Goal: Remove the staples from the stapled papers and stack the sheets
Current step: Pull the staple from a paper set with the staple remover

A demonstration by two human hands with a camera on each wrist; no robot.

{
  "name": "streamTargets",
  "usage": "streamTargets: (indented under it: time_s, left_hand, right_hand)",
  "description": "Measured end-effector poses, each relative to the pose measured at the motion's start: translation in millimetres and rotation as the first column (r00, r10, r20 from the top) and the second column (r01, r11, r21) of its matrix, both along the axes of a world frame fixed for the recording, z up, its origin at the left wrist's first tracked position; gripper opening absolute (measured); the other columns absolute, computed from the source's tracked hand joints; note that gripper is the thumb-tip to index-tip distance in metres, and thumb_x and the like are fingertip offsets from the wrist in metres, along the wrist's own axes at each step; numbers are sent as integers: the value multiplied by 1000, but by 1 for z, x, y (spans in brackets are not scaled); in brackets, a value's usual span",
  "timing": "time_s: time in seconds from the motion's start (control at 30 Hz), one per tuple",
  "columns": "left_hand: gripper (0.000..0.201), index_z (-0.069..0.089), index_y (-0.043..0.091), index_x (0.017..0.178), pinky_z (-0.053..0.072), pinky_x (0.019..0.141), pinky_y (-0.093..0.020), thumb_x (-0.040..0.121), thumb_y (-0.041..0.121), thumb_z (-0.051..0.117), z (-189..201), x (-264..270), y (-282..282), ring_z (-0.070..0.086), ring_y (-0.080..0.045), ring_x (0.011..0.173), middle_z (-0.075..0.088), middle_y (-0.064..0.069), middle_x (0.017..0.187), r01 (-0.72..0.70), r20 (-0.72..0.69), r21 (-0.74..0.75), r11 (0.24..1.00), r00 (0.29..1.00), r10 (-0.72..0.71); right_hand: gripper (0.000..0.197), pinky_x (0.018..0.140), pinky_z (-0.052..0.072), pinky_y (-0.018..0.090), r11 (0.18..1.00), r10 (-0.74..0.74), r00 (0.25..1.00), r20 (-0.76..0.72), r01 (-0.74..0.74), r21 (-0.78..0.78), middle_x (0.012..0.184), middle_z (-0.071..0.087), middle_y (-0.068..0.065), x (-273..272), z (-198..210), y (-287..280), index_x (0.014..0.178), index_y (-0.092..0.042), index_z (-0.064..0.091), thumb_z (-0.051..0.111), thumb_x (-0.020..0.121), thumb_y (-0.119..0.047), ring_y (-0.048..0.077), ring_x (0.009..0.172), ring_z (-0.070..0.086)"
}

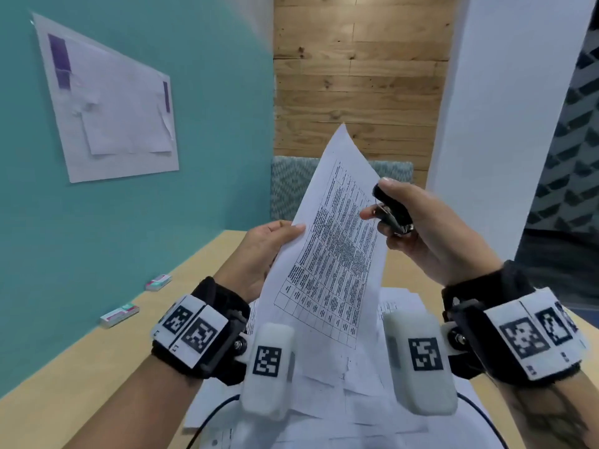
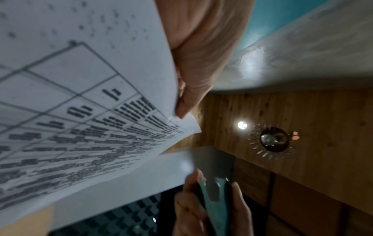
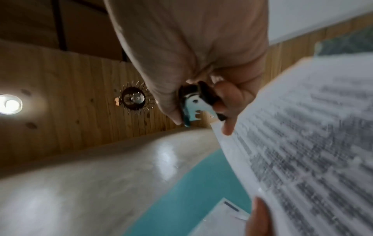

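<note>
Below both hands, nearest the body, loose sheets [image 1: 372, 400] lie fanned over the table [image 1: 107, 361]; this is where the freed pages belong, and the pile looks ragged, so each new page would be better squared against the one under it before it is let go.

Above that pile, the left hand [image 1: 259, 254] holds a printed sheet [image 1: 330, 254] up off the table by its left edge, thumb on the printed face and fingers curled behind. The left wrist view shows a second sheet [image 2: 161, 167] fanned just behind the first, so I judge this a set with more than one page. No staple shows in any view, and whether these pages are still joined cannot be told. Checking the corners before laying anything down would be prudent; the top corner rises well past both hands.

Just right of the paper, the right hand [image 1: 431, 228] is closed round a black staple remover [image 1: 392, 209], thumb on top and fingers beneath, its metal claws [image 3: 193, 110] pointing toward the sheet. One fingertip [image 3: 228, 129] touches the paper's edge. If a staple remains, the claws should slide under its flat crown while the left hand keeps the paper taut, or the corner may tear.

Left of the left hand, two small boxes [image 1: 120, 315] rest on the table, apart from the paper.
</note>
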State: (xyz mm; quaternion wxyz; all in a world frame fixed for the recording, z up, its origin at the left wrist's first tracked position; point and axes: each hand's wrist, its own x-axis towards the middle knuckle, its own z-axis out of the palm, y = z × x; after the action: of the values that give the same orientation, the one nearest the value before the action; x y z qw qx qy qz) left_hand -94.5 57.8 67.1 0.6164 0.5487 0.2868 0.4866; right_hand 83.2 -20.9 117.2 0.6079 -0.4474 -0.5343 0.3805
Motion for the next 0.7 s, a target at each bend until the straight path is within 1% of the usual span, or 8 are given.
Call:
streamTargets:
  time_s: [0.07,0.17,0.23,0.3,0.47,0.53,0.6,0.7]
  left_hand:
    - [10,58,6,79,56,61,-31,88,11,57,6,10,-3,63,-18,57,68,-10,71,-16,-11,54,998,1000,16]
    - [12,61,1,84,51,85,-40,86,13,61,19,23,-6,59,-23,76,63,-16,83,-102,-63,237,966,991,121]
    - [12,64,-1,84,53,77,-31,85,11,61,26,31,-8,60,-19,74,65,-14,82,-138,-16,302,943,989,150]
    - [9,66,2,81,54,70,-27,85,8,61,29,35,-11,63,-17,68,68,-12,80,-138,21,300,944,990,138]
    - [16,67,-1,91,54,68,-31,81,11,62,31,45,-14,62,-21,66,68,-15,81,-13,44,140,990,999,7]
    - [29,65,-4,101,55,69,-35,80,15,62,28,47,-14,62,-26,72,67,-20,88,44,90,51,998,995,-48]
    - [38,64,-3,107,54,76,-40,76,19,63,23,49,-14,61,-29,80,66,-21,96,79,125,-42,996,989,-73]
    - [39,64,-4,111,50,85,-44,80,19,62,18,53,-12,60,-32,89,64,-23,105,100,177,-155,983,982,-72]
  right_hand:
    - [10,43,31,13,1000,19,1000,-19,-19,20,70,67,0,3,5,-5,82,-19,55,58,86,-28,5,50,39]
    - [23,44,34,12,998,48,999,-13,-47,47,72,71,0,13,11,-11,79,-17,60,64,67,-36,3,48,43]
    - [28,44,36,11,996,51,999,7,-51,72,77,70,2,19,12,-12,73,-19,67,66,59,-42,2,49,45]
    - [27,45,38,11,995,24,999,27,-27,93,76,66,0,21,11,-11,67,-20,71,65,58,-45,2,51,47]
    - [32,45,35,11,995,-43,990,134,31,90,78,64,5,13,2,5,79,-17,64,57,67,-46,2,52,45]
    - [30,43,34,11,998,4,998,61,-8,55,76,64,6,10,-2,15,77,-15,63,60,66,-43,3,50,44]
    - [28,42,34,12,998,63,998,-32,-62,31,73,62,4,10,-3,20,77,-14,63,61,66,-39,3,49,44]
    - [24,39,33,12,996,92,994,-58,-93,-2,67,55,0,10,-6,25,80,-11,61,61,75,-34,4,49,43]
